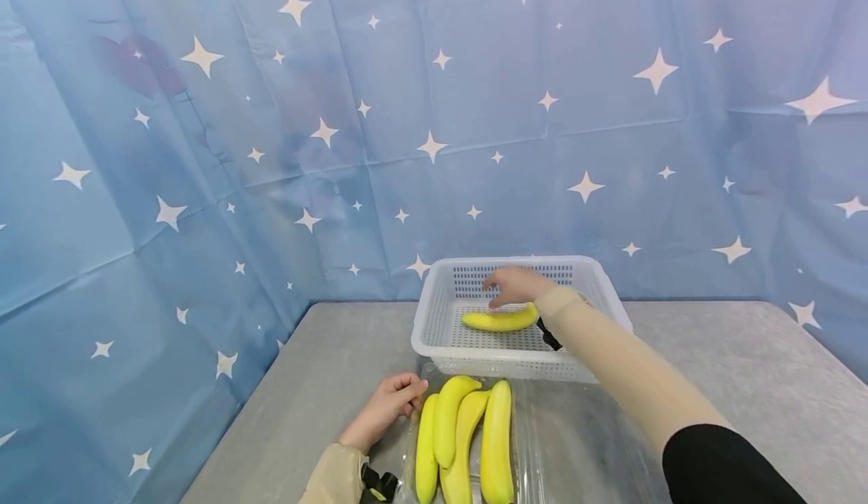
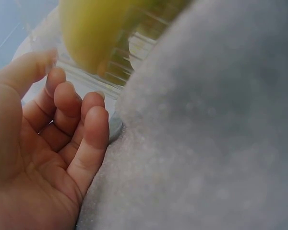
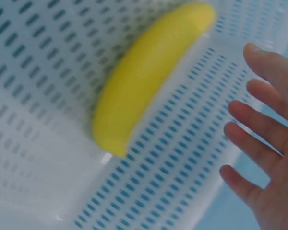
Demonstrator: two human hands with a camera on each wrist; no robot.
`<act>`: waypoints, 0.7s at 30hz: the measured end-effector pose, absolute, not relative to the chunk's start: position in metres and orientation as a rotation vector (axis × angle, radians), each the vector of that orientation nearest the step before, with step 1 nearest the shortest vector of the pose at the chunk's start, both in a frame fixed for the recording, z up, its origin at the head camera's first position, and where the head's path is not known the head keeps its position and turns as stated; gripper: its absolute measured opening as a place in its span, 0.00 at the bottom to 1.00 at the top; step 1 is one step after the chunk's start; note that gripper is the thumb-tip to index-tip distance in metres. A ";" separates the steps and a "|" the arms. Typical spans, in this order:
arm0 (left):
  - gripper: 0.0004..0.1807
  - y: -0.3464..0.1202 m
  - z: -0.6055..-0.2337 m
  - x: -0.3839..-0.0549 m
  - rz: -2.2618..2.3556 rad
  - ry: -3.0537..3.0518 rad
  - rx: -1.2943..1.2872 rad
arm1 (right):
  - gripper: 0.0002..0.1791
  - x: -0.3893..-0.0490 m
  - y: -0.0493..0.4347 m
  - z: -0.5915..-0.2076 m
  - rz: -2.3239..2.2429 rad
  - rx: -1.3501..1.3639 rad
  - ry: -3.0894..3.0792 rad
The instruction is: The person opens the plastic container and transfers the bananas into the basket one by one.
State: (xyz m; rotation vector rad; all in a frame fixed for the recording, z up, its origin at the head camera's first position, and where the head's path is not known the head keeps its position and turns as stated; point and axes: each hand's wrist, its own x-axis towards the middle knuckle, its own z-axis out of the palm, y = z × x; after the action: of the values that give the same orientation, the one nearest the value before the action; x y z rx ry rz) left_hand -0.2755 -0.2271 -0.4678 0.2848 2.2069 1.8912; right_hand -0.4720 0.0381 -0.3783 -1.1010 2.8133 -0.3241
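A white perforated basket [image 1: 434, 338] stands at the back, with one yellow banana [image 1: 498, 319] lying in it. Over that basket banana my right hand [image 1: 518, 285] hovers with spread fingers, holding nothing; the right wrist view shows a gap between the fingers and the banana [image 3: 149, 81]. In front of the basket lies a clear plastic container [image 1: 532, 451] with several bananas [image 1: 444, 429] in its left half. My left hand [image 1: 396, 402] is at the container's left edge, its thumb and index finger pinching the clear rim in the left wrist view, other fingers [image 2: 89, 139] curled loosely.
The grey table [image 1: 353, 338] extends to both sides of the basket. A blue curtain with white stars [image 1: 434, 150] hangs behind the table and along its left side. The container's clear right half [image 1: 583, 429] lies under my right forearm.
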 end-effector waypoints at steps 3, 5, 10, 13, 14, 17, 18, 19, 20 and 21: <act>0.15 -0.226 -0.468 -0.275 1.891 2.197 0.286 | 0.25 -0.469 0.043 -0.366 -0.372 -1.107 2.823; 0.15 -0.226 -0.469 -0.274 1.894 2.195 0.290 | 0.25 -0.465 0.045 -0.358 -0.414 -1.125 2.821; 0.16 -0.226 -0.469 -0.273 1.889 2.189 0.294 | 0.25 -0.449 0.045 -0.340 -0.442 -1.220 2.790; 0.16 -0.226 -0.471 -0.274 1.893 2.190 0.294 | 0.24 -0.433 0.042 -0.331 -0.443 -1.316 2.760; 0.16 -0.226 -0.472 -0.274 1.897 2.191 0.290 | 0.24 -0.427 0.041 -0.328 -0.430 -1.357 2.756; 0.15 -0.228 -0.478 -0.276 1.912 2.191 0.282 | 0.23 -0.407 0.037 -0.324 -0.392 -1.500 2.746; 0.15 -0.228 -0.480 -0.277 1.914 2.191 0.277 | 0.22 -0.400 0.036 -0.323 -0.371 -1.550 2.747; 0.15 -0.228 -0.482 -0.279 1.913 2.194 0.274 | 0.22 -0.393 0.036 -0.323 -0.345 -1.601 2.747; 0.15 -0.228 -0.484 -0.280 1.911 2.197 0.266 | 0.22 -0.386 0.035 -0.323 -0.314 -1.649 2.746; 0.16 -0.228 -0.486 -0.282 1.906 2.205 0.264 | 0.22 -0.379 0.035 -0.323 -0.284 -1.699 2.743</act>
State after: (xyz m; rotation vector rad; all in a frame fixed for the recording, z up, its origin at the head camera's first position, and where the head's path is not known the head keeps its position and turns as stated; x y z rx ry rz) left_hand -0.2815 -0.2279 -0.4862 0.2642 2.2049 1.9063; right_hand -0.3794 0.0352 -0.3233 -1.6988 2.7432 -0.2842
